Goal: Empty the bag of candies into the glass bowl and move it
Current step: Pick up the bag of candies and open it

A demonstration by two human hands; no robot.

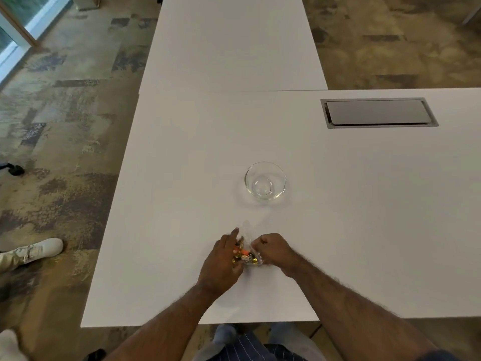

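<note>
Legible text, labels, brands, numbers, signs: none. Wrappers inside the clear plastic bag of candies (246, 255) are too blurred to read.

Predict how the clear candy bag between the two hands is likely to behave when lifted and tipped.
The candy bag looks like thin crinkled plastic, so it will probably flop and sag rather than hold shape. The wrapped candies bunched low inside would likely shift and spill suddenly. With the left hand and right hand on it, supporting both ends seems wise.
</note>
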